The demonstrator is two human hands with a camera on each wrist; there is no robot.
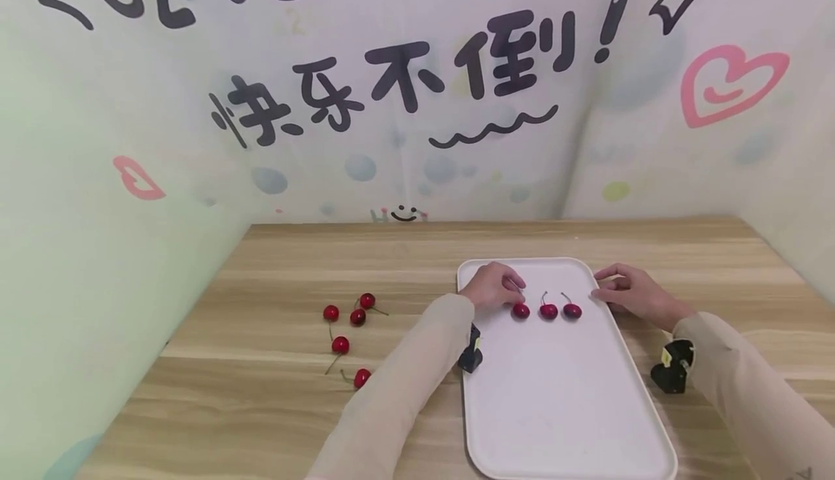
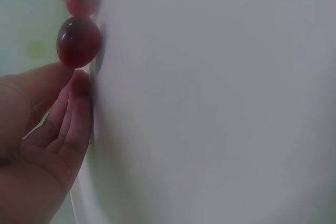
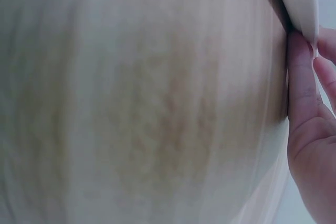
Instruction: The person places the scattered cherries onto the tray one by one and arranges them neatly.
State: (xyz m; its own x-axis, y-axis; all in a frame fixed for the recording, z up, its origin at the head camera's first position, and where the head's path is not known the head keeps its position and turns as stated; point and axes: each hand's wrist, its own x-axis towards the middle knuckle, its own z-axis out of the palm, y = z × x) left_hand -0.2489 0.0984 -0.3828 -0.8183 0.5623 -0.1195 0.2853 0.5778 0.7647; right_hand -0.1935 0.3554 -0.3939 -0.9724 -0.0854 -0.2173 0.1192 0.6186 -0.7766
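A white rectangular tray lies on the wooden table. Three red cherries form a row across its far part: a left cherry, a middle cherry and a right cherry. Thumb and fingers of my left hand pinch the left cherry at its stem end; the stem itself is hidden by the fingers. In the left wrist view this cherry sits right at the thumb tip. My right hand grips the tray's right rim, with the rim between thumb and fingers in the right wrist view.
Several loose cherries with stems, among them a near cherry and a far cherry, lie on the table left of the tray. A printed cloth hangs behind the table's back edge.
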